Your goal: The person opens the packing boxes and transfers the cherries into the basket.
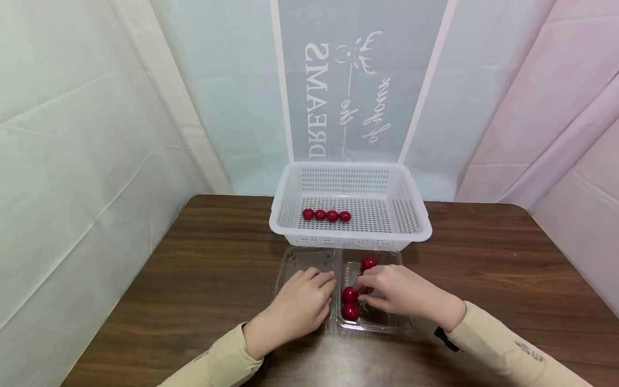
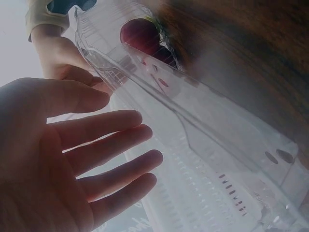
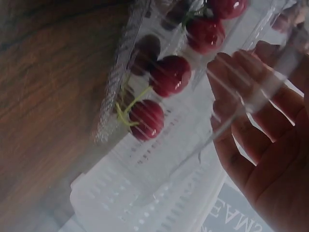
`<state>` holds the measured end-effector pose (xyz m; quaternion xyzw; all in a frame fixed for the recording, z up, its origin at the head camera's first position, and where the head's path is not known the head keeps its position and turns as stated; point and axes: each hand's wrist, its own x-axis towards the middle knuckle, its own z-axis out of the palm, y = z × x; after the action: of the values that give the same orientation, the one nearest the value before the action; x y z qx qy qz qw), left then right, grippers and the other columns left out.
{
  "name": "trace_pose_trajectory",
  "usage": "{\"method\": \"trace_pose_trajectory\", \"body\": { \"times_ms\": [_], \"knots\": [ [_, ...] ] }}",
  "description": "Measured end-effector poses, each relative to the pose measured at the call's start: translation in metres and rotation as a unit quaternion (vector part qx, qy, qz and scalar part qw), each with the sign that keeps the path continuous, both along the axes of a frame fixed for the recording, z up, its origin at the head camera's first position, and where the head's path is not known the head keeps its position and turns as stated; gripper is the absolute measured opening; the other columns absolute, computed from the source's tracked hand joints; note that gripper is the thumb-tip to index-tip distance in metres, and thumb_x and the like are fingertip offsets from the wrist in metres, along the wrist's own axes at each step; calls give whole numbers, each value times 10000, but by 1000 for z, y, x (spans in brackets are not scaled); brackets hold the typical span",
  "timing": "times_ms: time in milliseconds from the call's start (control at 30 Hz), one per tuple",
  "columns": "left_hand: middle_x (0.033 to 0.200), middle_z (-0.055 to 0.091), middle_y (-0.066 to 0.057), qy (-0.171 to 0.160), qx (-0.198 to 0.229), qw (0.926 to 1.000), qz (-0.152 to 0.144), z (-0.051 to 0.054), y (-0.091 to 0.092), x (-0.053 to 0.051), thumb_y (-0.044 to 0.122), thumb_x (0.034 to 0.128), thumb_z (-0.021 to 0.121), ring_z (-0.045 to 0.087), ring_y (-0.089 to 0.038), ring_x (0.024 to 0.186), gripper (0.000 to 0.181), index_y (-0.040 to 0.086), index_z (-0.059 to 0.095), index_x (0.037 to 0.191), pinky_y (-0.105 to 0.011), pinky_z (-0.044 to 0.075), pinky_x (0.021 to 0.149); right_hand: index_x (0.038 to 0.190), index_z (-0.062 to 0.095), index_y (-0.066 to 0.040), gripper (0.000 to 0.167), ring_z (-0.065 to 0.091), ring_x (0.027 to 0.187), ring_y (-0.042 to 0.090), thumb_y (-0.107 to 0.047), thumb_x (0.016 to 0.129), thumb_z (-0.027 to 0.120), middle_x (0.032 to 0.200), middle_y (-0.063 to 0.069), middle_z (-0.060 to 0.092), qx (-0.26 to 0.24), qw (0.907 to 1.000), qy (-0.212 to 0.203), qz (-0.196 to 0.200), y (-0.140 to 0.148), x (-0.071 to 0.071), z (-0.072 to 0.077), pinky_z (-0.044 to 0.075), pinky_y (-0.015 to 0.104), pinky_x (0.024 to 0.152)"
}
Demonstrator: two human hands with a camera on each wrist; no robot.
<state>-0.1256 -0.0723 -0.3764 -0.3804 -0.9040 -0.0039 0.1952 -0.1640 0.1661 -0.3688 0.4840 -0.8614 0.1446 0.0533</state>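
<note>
A clear plastic clamshell box lies unfolded, its lid half [image 1: 309,258] to the left and its tray half [image 1: 382,322] to the right. A row of several red cherries [image 1: 350,312] sits along the tray's left side; green stems show on the cherries [image 3: 146,120] in the right wrist view. My right hand [image 1: 394,290] reaches into the tray, fingertips beside the middle cherries and partly hiding one; none shows in its grasp. My left hand [image 1: 302,301] is over the lid half, and the left wrist view shows its fingers [image 2: 111,150] loosely extended, holding nothing.
A white perforated basket [image 1: 350,236] stands directly behind the clamshell, with a short row of cherries [image 1: 332,215] on its floor. Brown wooden tabletop [image 1: 208,269] extends to both sides. A printed curtain [image 1: 358,80] hangs at the back, with pale cloth at the sides.
</note>
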Motion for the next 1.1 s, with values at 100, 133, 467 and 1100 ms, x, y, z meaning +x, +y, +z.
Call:
{"method": "trace_pose_trajectory", "body": {
  "times_ms": [100, 133, 467, 1100],
  "knots": [
    [1149, 666, -5, -30, -14, 10000, 8, 1, 0, 0, 224, 861, 586, 587, -159, 995, 252, 121, 683, 1070, -299, 481, 760, 926, 700, -187, 104, 624, 727, 38, -217, 827, 703, 853, -87, 673, -3, 10000, 17, 82, -2, 2, -2, 516, 211, 636],
    [1148, 667, -5, -32, -22, 10000, 9, 1, 0, 0, 223, 861, 586, 587, -158, 995, 253, 120, 683, 1071, -299, 481, 760, 926, 699, -187, 104, 626, 735, 36, -215, 826, 702, 854, -92, 672, 11, 9999, 15, 104, -3, 2, -2, 516, 214, 639],
    [1139, 669, -4, -61, -67, 10000, 31, 2, 0, 1, 221, 859, 587, 590, -158, 993, 252, 123, 684, 1069, -300, 485, 761, 905, 690, -210, 112, 625, 755, 25, -307, 851, 676, 835, -108, 662, 302, 9991, -225, 195, -10, 4, -7, 507, 231, 625],
    [1127, 669, -3, -50, -43, 10000, 19, 0, 0, 0, 223, 859, 582, 589, -159, 994, 243, 129, 682, 1059, -303, 483, 755, 917, 678, -227, 181, 624, 773, 9, -337, 782, 728, 834, -120, 670, 595, 9971, -445, 188, -17, 2, -16, 512, 239, 639]
  ]
}}
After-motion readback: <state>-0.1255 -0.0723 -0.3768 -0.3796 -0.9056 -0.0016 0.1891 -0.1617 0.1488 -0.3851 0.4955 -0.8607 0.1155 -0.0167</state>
